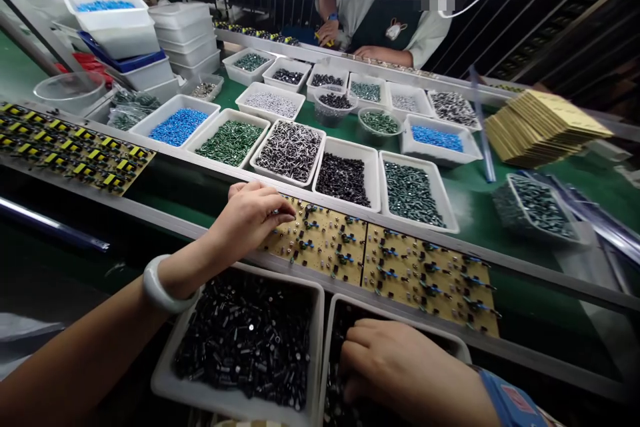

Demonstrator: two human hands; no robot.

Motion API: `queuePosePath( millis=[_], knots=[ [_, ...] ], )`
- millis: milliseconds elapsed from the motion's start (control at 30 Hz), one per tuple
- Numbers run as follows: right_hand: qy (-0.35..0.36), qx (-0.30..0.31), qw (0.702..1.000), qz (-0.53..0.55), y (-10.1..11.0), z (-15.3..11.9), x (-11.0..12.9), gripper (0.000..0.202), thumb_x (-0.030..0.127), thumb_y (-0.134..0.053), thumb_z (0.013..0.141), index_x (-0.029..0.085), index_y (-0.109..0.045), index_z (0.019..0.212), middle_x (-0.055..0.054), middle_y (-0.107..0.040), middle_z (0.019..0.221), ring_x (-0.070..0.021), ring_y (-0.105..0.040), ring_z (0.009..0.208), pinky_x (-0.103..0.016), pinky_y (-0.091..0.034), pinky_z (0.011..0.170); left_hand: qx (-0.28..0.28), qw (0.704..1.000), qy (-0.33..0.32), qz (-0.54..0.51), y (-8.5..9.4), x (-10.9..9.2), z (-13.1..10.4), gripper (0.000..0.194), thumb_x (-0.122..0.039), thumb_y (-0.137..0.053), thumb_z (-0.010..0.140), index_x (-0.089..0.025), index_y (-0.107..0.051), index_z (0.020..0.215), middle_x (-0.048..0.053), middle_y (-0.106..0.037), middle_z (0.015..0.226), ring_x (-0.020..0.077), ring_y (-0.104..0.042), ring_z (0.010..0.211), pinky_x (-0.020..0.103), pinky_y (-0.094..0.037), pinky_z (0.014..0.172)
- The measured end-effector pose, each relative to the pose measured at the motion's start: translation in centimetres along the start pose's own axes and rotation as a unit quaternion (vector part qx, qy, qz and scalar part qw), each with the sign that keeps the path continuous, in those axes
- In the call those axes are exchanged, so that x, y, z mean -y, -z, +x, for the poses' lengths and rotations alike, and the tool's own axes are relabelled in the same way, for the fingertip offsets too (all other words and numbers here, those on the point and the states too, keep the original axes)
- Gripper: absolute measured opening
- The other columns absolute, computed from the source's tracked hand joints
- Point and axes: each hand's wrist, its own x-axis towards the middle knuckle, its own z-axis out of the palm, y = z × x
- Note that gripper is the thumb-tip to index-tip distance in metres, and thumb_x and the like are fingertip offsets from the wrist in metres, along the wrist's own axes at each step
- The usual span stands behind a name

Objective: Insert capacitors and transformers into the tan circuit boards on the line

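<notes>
Left hand (260,213) is over the left board (330,240), fingers curled, whether tips meet or grip cannot be told; right hand (395,363) is inside the right bin (457,348), fingertips hidden, grip likewise undetermined; sound practice, in my judgement, is taking few black parts (250,340) at once and keeping the left wrist off fitted pieces; count: two boards directly ahead, two near bins, five trays (369,159) in the front row.
</notes>
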Motion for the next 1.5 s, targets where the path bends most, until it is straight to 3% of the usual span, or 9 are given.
queuePosePath(
  millis=[333,533,767,900,1033,1100,1167,1300,1500],
  knots=[
    [-0.058,-0.131,0.989,0.04,2.1,-0.8,0.4,0.023,0.025,-0.077,0.091,0.018,-0.057,0.082,0.0,-0.062,0.08,-0.016,-0.057,0.068,-0.027,-0.04,0.063,0.037,0.994,-0.021,0.096,-0.2,-0.4,1.0,0.017,-0.026,-0.06,0.098,-0.021,-0.074,0.089,0.004,-0.07,0.095,0.0257,-0.052,0.097,0.046,-0.028,0.096],
    [-0.045,-0.143,0.984,0.097,2.8,-0.2,0.4,0.006,0.017,-0.07,0.095,0.019,-0.064,0.095,-0.001,-0.063,0.09,-0.0178,-0.059,0.08,-0.028,-0.045,0.073,0.044,0.992,-0.028,0.116,-0.2,-0.6,1.1,0.018,-0.028,-0.059,0.098,-0.019,-0.073,0.09,0.005,-0.069,0.094,0.0268,-0.051,0.099,0.048,-0.028,0.1],
    [-0.029,-0.173,0.979,0.104,3.1,-0.1,0.6,0.007,0.025,-0.064,0.1,0.019,-0.067,0.098,-0.003,-0.063,0.089,-0.0189,-0.059,0.08,-0.029,-0.046,0.072,0.017,0.989,-0.047,0.137,-0.4,-0.6,0.9,0.017,-0.028,-0.063,0.097,-0.022,-0.075,0.087,0.003,-0.069,0.09,0.0258,-0.054,0.098,0.052,-0.025,0.105],
    [-0.046,-0.227,0.959,0.16,4.0,0.4,0.3,0.01,0.027,-0.064,0.101,0.02,-0.071,0.103,-0.003,-0.067,0.092,-0.0168,-0.064,0.084,-0.026,-0.05,0.075,-0.004,0.982,-0.092,0.164,-0.5,-1.0,0.4,0.018,-0.031,-0.064,0.097,-0.025,-0.076,0.085,0.002,-0.071,0.086,0.0254,-0.056,0.098,0.054,-0.02,0.108],
    [-0.076,-0.274,0.919,0.272,5.1,1.5,-0.7,0.016,0.024,-0.065,0.1,0.023,-0.073,0.114,-0.002,-0.073,0.104,-0.0149,-0.07,0.094,-0.023,-0.055,0.085,-0.027,0.982,-0.091,0.161,0.2,-2.5,-0.7,0.018,-0.029,-0.059,0.101,-0.024,-0.073,0.111,0.004,-0.072,0.096,0.0251,-0.057,0.098,0.053,-0.023,0.106],
    [-0.102,-0.28,0.9,0.319,5.5,2.0,-1.4,0.018,0.027,-0.066,0.099,0.022,-0.074,0.115,-0.003,-0.074,0.105,-0.0158,-0.071,0.093,-0.024,-0.058,0.083,-0.001,0.986,-0.103,0.134,0.6,-3.6,-2.0,0.017,-0.031,-0.059,0.101,-0.021,-0.071,0.107,0.004,-0.07,0.095,0.0244,-0.056,0.095,0.048,-0.029,0.099],
    [-0.113,-0.281,0.891,0.339,5.7,2.6,-1.9,0.019,0.031,-0.068,0.098,0.021,-0.074,0.113,-0.004,-0.075,0.104,-0.017,-0.072,0.092,-0.025,-0.059,0.081,0.084,0.98,-0.151,0.1,0.5,-4.7,-3.8,0.022,-0.039,-0.063,0.099,-0.02,-0.069,0.09,0.004,-0.068,0.088,0.0237,-0.054,0.09,0.044,-0.032,0.09],
    [-0.083,-0.303,0.911,0.268,6.0,4.1,-2.7,0.017,0.029,-0.068,0.098,0.021,-0.074,0.111,-0.005,-0.073,0.105,-0.0173,-0.07,0.094,-0.027,-0.058,0.083,0.249,0.931,-0.257,0.075,-1.8,-5.7,-8.4,0.024,-0.034,-0.08,0.084,-0.02,-0.062,0.076,0.001,-0.062,0.076,0.0219,-0.051,0.079,0.043,-0.035,0.085],
    [0.003,-0.323,0.944,0.066,6.8,7.2,-3.6,0.013,0.017,-0.061,0.101,0.018,-0.07,0.11,-0.007,-0.07,0.105,-0.0181,-0.067,0.095,-0.031,-0.054,0.086,0.242,0.934,-0.246,0.096,-4.6,-5.3,-11.1,0.024,-0.021,-0.081,0.079,-0.02,-0.058,0.07,0.002,-0.059,0.069,0.0221,-0.049,0.073,0.043,-0.036,0.075]
  ],
)
